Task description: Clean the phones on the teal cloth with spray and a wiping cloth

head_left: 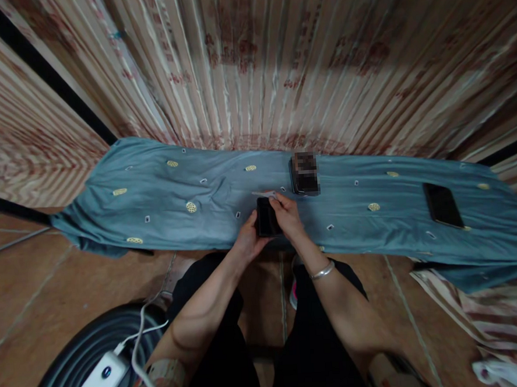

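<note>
Blue-draped desk (216, 216): left hand (246, 238) holds dark slab (267, 217), right hand (287, 215) pale strip (262, 194); slab likely stiff, slippery, best edge-held.

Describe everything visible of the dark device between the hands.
The dark device is rectangular and black, apparently smooth and hard, one flat face turned up. It is held by the near edge of the blue-green cloth, the left hand gripping its left side, the right hand against its right. A thin pale piece shows beyond its top edge.
</note>
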### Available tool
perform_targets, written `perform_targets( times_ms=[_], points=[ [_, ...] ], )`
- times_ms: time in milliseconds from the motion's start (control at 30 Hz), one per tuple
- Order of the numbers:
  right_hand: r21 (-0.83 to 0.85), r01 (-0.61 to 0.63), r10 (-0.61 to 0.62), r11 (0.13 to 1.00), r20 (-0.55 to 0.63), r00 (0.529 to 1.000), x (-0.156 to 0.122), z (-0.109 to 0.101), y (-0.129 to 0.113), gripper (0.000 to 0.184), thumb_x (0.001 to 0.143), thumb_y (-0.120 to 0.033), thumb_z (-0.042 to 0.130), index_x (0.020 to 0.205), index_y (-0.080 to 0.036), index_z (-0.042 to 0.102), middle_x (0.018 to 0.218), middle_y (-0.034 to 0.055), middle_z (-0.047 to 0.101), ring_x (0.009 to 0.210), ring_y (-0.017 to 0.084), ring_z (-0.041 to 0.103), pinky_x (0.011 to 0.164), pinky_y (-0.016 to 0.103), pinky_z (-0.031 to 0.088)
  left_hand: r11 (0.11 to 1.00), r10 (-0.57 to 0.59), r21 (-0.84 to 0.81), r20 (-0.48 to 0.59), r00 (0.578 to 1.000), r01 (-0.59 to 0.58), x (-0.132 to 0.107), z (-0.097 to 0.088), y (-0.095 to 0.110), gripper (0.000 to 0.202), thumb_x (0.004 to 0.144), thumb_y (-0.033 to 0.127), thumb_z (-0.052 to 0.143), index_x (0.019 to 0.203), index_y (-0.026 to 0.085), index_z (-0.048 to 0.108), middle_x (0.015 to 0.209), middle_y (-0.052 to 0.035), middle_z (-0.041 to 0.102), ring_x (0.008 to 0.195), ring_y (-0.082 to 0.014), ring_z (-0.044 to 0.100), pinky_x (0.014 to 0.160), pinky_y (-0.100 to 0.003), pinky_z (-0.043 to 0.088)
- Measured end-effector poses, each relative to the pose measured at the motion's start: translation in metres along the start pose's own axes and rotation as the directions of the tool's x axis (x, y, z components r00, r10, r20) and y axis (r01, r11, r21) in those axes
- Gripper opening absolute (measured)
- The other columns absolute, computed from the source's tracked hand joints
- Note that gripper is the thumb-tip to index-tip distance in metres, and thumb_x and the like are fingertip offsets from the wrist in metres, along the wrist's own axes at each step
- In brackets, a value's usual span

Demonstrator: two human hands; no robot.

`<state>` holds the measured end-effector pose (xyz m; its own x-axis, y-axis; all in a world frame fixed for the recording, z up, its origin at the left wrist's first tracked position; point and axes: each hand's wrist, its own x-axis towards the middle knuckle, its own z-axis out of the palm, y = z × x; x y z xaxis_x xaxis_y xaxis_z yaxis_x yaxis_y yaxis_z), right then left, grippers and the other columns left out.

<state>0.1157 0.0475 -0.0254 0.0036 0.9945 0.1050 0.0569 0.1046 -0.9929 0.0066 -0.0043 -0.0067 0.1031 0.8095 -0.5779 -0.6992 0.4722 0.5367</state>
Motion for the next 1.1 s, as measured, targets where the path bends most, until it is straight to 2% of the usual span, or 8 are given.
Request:
perform_targets(
  times_ms=[167, 267, 367, 500, 633, 733, 933, 1100],
  points=[
    [-0.335, 0.317, -0.262, 0.887, 0.198, 0.944, -0.007, -0.003, 0.0, 0.038, 0.098, -0.039, 0.052, 0.123, -0.025, 0.077, 0.139, 0.0049, 0.072, 0.141, 0.026, 0.056, 0.128, 0.045, 0.034, 0.997, 0.057, 0.046, 0.02, 0.998, -0.058, 0.003, -0.002, 0.003, 0.025, 0.098, 0.04, 0.058, 0.108, 0.02, 0.07, 0.102, -0.008, 0.079, 0.112, -0.0282, 0.072, 0.097, -0.046, 0.06],
    [-0.413, 0.402, -0.301, 0.818, 0.287, 0.909, -0.012, -0.004, 0.001, 0.046, 0.103, -0.037, 0.044, 0.139, -0.022, 0.069, 0.15, 0.0072, 0.064, 0.148, 0.025, 0.05, 0.131, 0.048, 0.029, 0.997, 0.072, 0.032, -0.008, 0.997, -0.072, 0.005, -0.003, 0.004, 0.023, 0.1, 0.035, 0.054, 0.106, 0.02, 0.07, 0.098, -0.0076, 0.079, 0.111, -0.0268, 0.073, 0.097, -0.044, 0.059],
    [-0.444, 0.443, -0.308, 0.779, 0.343, 0.887, -0.017, -0.006, 0.001, 0.048, 0.106, -0.036, 0.04, 0.145, -0.022, 0.064, 0.155, 0.0079, 0.06, 0.151, 0.024, 0.047, 0.131, 0.048, 0.032, 0.998, 0.054, -0.031, -0.025, 0.998, -0.055, 0.006, -0.002, 0.006, 0.024, 0.102, 0.03, 0.049, 0.101, 0.019, 0.07, 0.096, -0.0073, 0.079, 0.111, -0.0244, 0.073, 0.098, -0.041, 0.059],
    [-0.499, 0.486, -0.293, 0.718, 0.416, 0.861, -0.023, -0.006, -0.004, 0.048, 0.107, -0.031, 0.038, 0.147, -0.02, 0.062, 0.157, 0.009, 0.058, 0.153, 0.024, 0.045, 0.13, 0.05, 0.034, 0.989, 0.059, -0.135, -0.032, 0.998, -0.062, 0.007, 0.0, 0.01, 0.025, 0.102, 0.029, 0.05, 0.106, 0.018, 0.072, 0.105, -0.0073, 0.08, 0.113, -0.0229, 0.073, 0.103, -0.039, 0.057],
    [-0.524, 0.52, -0.295, 0.674, 0.455, 0.84, -0.029, -0.004, -0.009, 0.048, 0.107, -0.029, 0.037, 0.147, -0.018, 0.061, 0.157, 0.0122, 0.057, 0.152, 0.025, 0.047, 0.128, 0.053, 0.036, 0.97, 0.075, -0.234, 0.003, 0.997, -0.072, 0.005, 0.004, 0.016, 0.04, 0.107, 0.036, 0.04, 0.125, 0.016, 0.07, 0.118, -0.0106, 0.079, 0.122, -0.0226, 0.07, 0.112, -0.037, 0.051],
    [-0.52, 0.538, -0.309, 0.664, 0.464, 0.83, -0.033, -0.003, -0.012, 0.046, 0.108, -0.03, 0.039, 0.145, -0.019, 0.063, 0.154, 0.0121, 0.06, 0.15, 0.025, 0.049, 0.127, 0.052, 0.039, 0.973, 0.065, -0.223, 0.008, 0.998, -0.061, 0.001, 0.007, 0.021, 0.051, 0.109, 0.04, 0.032, 0.132, 0.013, 0.068, 0.117, -0.0129, 0.079, 0.123, -0.0243, 0.07, 0.112, -0.037, 0.051],
    [-0.503, 0.577, -0.349, 0.643, 0.478, 0.806, -0.038, -0.006, -0.019, 0.041, 0.108, -0.03, 0.042, 0.135, -0.018, 0.071, 0.144, 0.0131, 0.069, 0.14, 0.026, 0.059, 0.122, 0.05, 0.045, 0.984, 0.049, -0.172, 0.023, 0.999, -0.044, 0.002, 0.005, 0.026, 0.059, 0.11, 0.045, 0.025, 0.127, 0.013, 0.071, 0.102, -0.0111, 0.081, 0.114, -0.0244, 0.073, 0.106, -0.038, 0.055],
    [-0.469, 0.602, -0.395, 0.646, 0.469, 0.79, -0.04, -0.01, -0.019, 0.036, 0.105, -0.026, 0.048, 0.125, -0.018, 0.076, 0.133, 0.0131, 0.075, 0.129, 0.026, 0.066, 0.116, 0.05, 0.05, 0.982, 0.098, -0.17, 0.073, 0.992, -0.084, 0.015, -0.004, 0.024, 0.058, 0.107, 0.053, 0.038, 0.116, 0.01, 0.075, 0.103, -0.0148, 0.081, 0.104, -0.0264, 0.076, 0.096, -0.037, 0.058]
  ],
)
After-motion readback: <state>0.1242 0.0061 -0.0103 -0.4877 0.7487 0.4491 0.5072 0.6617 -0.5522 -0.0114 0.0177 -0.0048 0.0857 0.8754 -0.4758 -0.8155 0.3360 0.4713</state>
